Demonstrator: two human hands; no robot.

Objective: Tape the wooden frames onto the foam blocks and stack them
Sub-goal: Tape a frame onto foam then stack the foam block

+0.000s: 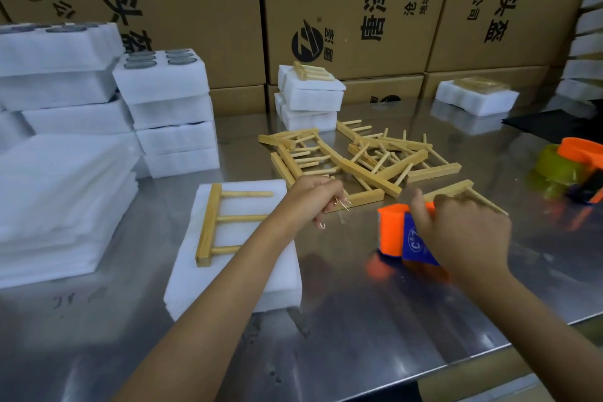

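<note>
One pale wooden comb-shaped frame (225, 222) lies on a flat white foam block (241, 274) on the shiny metal desk (359, 336) — not taped yet. The left hand (310, 199) seems to pinch clear tape; the right hand (463, 235) grips an orange tape dispenser (396, 233). Many loose frames (359, 157) wait — two small stacks (310, 98) look done.

A steel table (375, 330) with a dull, scuffed shine fills the lower part of the view and mirrors whatever stands on it in soft blurs; its front edge runs up to the right. Behind the table, a wall of brown cardboard cartons (352, 10) is stacked in rows, printed with large black Chinese characters and a round black logo. A shorter row of cartons sits at the foot of that wall, touching the table's far edge. The light is even and indoor.
</note>
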